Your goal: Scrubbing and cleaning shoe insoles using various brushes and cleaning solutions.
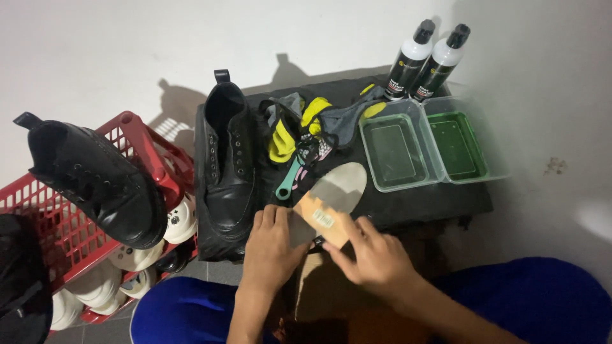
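Note:
My left hand (271,245) and my right hand (373,255) both hold a shoe insole (341,188), grey on its upper face with a tan underside and a small label near the heel. It is tilted over the front edge of a black table (427,200). A black lace-up boot (226,169) stands on the table just left of my left hand. A teal brush handle (288,181) lies between the boot and the insole.
Two clear tubs (398,153) (462,143) of greenish liquid sit at the right, with two spray bottles (408,60) (441,64) behind them. Yellow and grey cloths (306,124) lie at the back. A red basket (137,137) at left carries a second black boot (95,181) and white shoes.

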